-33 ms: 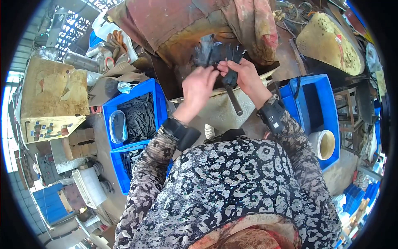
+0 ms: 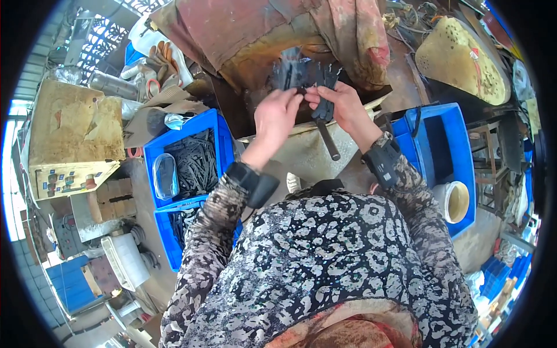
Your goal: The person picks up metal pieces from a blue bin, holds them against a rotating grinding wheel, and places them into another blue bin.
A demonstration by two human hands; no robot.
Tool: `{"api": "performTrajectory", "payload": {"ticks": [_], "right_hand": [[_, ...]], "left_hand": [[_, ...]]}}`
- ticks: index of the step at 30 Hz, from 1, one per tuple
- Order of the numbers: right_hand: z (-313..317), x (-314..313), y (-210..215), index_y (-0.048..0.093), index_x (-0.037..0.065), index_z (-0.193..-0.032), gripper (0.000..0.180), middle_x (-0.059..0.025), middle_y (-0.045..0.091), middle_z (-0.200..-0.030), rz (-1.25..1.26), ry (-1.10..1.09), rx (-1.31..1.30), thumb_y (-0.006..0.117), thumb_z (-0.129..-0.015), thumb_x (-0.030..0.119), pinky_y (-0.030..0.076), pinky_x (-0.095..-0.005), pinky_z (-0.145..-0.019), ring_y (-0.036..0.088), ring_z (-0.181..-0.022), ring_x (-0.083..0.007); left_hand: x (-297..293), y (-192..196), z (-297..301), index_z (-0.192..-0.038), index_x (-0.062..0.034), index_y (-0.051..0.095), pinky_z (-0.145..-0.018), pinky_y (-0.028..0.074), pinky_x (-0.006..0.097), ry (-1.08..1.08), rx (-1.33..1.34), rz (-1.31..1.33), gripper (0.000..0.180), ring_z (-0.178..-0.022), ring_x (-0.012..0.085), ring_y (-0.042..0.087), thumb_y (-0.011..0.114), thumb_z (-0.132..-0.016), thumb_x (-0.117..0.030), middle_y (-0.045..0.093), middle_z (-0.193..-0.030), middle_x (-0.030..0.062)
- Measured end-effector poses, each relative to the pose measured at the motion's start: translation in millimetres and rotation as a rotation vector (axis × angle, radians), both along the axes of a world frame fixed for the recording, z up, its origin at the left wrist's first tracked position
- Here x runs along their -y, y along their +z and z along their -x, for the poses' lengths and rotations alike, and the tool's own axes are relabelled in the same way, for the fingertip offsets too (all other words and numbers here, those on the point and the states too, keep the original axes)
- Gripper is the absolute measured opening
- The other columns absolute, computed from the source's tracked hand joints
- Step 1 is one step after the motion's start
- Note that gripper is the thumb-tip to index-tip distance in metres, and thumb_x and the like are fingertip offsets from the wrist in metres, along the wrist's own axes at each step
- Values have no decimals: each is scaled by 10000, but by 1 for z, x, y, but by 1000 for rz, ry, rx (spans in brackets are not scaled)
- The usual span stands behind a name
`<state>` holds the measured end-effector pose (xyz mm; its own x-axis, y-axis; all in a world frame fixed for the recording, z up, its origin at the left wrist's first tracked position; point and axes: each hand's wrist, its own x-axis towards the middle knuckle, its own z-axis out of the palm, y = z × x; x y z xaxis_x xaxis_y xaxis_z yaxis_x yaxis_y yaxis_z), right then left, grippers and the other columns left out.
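Note:
My left hand [image 2: 275, 118] is closed in a pinch, thumb and fingers drawn together beside a small dark end; exactly what it pinches is too small to make out. Close by on the right, my right hand [image 2: 346, 107] is closed on a bundle of dark flat strips [image 2: 326, 104], which fan out past the fingertips. Below the bundle, a dark round rod [image 2: 328, 142] slants down over the pale front sheet [image 2: 313, 153]. Just beyond my fingers is a blurred grey, shiny patch [image 2: 290, 69] inside a dark recess; what it is I cannot tell.
A stained reddish cloth [image 2: 261, 29] drapes over the recess. To the left, blue bins [image 2: 225, 139] hold many dark strips and a clear-lidded case [image 2: 166, 177]. At right stands another blue bin [image 2: 461, 133] with a white bucket [image 2: 451, 203]. A yellowed, speckled triangular panel [image 2: 461, 61] lies far right.
My left hand's fingers have shifted slightly and now pinch closer against the dark end. The right hand and its strips have barely moved.

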<state>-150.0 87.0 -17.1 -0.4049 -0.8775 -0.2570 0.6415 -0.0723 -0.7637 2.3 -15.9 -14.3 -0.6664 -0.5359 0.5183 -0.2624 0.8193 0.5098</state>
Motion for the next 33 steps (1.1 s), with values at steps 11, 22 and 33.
{"api": "performTrajectory", "payload": {"ticks": [11,22,33], "right_hand": [[8,-28,8,552,-38,-1078,185,-180,635,-1051,42,-4,38,540,-929,71,553,-393,-790,655,-952,-290],[-23,-26,27,546,61,-1128,253,15,475,-709,-237,59,-71,514,-971,257,284,-213,-448,366,-510,-53],[-29,-96,20,588,5,-1064,260,6,578,-792,-270,202,-712,630,-897,200,433,-223,-587,511,-655,-50]], "left_hand": [[20,11,13,-908,-47,640,-656,502,210,-257,-534,-1477,83,-709,91,610,653,-883,-124,637,-792,10],[1,13,26,-1021,-29,670,-701,483,229,-262,-122,-1187,164,-803,105,627,620,-903,-132,676,-925,47],[90,-38,2,-1307,-91,525,-702,514,259,-85,161,-923,468,-821,147,640,463,-873,74,663,-975,70]]}}
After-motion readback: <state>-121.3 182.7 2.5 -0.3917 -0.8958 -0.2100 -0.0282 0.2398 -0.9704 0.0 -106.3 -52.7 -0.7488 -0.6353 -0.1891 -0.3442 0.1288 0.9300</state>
